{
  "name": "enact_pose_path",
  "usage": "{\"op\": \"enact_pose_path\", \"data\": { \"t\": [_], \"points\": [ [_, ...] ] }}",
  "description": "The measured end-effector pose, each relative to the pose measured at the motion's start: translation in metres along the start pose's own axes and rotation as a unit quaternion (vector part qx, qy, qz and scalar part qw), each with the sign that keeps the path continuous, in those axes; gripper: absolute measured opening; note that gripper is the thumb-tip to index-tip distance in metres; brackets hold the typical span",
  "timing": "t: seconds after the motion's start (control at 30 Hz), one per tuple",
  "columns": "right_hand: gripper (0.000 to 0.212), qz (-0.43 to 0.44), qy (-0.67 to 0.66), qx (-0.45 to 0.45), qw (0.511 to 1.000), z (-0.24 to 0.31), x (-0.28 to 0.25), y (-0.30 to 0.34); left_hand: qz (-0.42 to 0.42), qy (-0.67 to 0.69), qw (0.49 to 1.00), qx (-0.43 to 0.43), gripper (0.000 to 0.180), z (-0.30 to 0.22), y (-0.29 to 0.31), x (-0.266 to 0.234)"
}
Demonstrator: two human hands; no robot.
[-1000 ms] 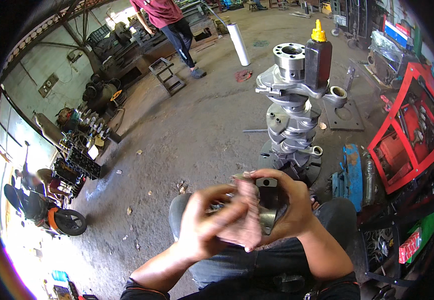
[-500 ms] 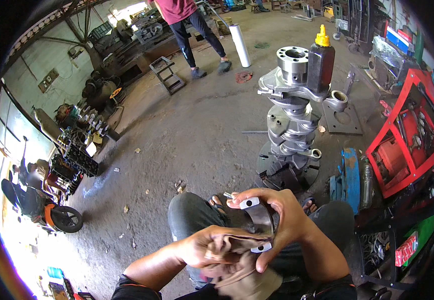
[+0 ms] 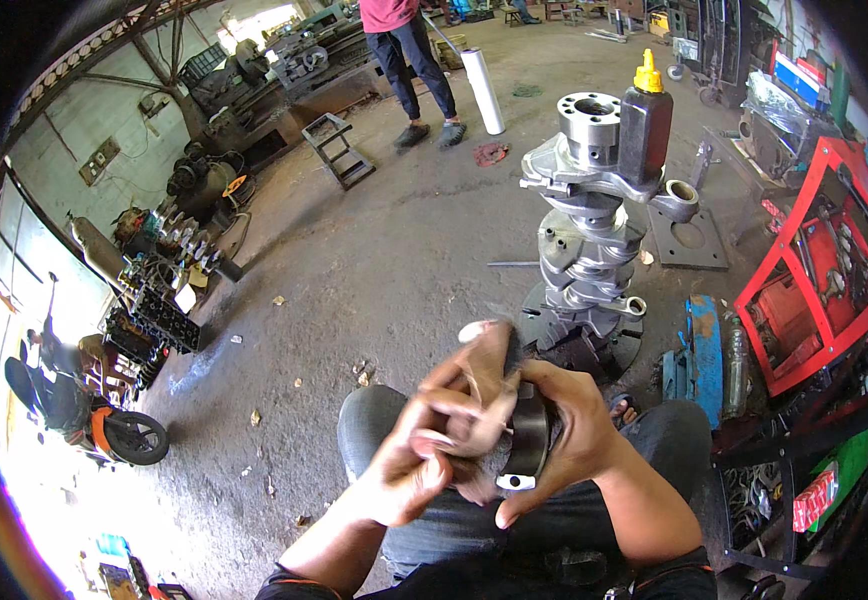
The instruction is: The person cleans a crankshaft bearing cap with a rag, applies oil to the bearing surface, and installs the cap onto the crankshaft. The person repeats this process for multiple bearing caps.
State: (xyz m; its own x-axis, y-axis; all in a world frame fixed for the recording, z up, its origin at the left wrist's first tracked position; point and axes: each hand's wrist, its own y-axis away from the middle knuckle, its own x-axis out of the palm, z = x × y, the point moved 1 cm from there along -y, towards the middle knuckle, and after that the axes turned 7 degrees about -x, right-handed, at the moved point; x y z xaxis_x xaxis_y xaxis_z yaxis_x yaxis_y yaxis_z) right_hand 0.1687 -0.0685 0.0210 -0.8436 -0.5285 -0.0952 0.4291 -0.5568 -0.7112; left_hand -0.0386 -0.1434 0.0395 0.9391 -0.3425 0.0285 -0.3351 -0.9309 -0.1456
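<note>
In front of my knees, my right hand (image 3: 579, 430) is wrapped round a half-round metal bearing cap (image 3: 529, 440). One pale flat end of it, with a dark bolt hole, faces up near my right thumb. My left hand (image 3: 419, 440) grips a brown cloth (image 3: 489, 375), which is pressed to the cap's upper part and smeared by motion. Ahead to the right, a crankshaft (image 3: 589, 240) stands on end with a connecting rod (image 3: 676, 200) sticking out from it. A dark bottle with a yellow cap (image 3: 644, 125) rests on its upper part.
On the right are a red metal frame (image 3: 804, 270), a blue metal piece (image 3: 699, 350) and a flat plate with a hole (image 3: 689, 238). Engine parts (image 3: 159, 310) and a motorbike (image 3: 104, 420) are at left. A person (image 3: 409, 70) stands beyond a small metal frame (image 3: 337, 150).
My left hand and the cloth have moved up over the cap's upper end, and the cap has turned in my right hand. The person at the back has shifted to the right.
</note>
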Motion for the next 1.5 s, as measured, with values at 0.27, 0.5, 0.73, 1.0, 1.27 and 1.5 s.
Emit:
{"op": "enact_pose_path", "data": {
  "t": [0.27,0.5,0.73,1.0,1.27,1.5],
  "points": [
    [0.107,0.022,0.076,0.056,0.995,0.003,-0.001,0.002,-0.066,0.113,0.98,-0.151,0.055,0.012,-0.021,0.025],
    [0.105,0.056,0.1,0.048,0.992,-0.008,0.002,0.005,-0.088,0.035,0.987,-0.133,0.077,0.036,-0.034,0.024],
    [0.1,0.022,0.108,0.195,0.975,-0.014,0.019,0.009,-0.199,-0.273,0.941,-0.012,0.051,0.063,-0.037,0.005],
    [0.101,0.023,-0.022,0.188,0.982,-0.011,0.015,0.012,-0.402,-0.082,0.912,0.012,0.033,0.046,-0.038,-0.038],
    [0.1,-0.009,-0.001,0.133,0.991,-0.008,0.019,0.011,-0.129,0.054,0.986,-0.091,0.076,0.04,-0.017,0.001],
    [0.103,-0.002,0.091,0.186,0.978,-0.008,0.03,0.011,-0.137,-0.045,0.984,-0.1,0.064,0.047,-0.037,0.006]
  ]
}}
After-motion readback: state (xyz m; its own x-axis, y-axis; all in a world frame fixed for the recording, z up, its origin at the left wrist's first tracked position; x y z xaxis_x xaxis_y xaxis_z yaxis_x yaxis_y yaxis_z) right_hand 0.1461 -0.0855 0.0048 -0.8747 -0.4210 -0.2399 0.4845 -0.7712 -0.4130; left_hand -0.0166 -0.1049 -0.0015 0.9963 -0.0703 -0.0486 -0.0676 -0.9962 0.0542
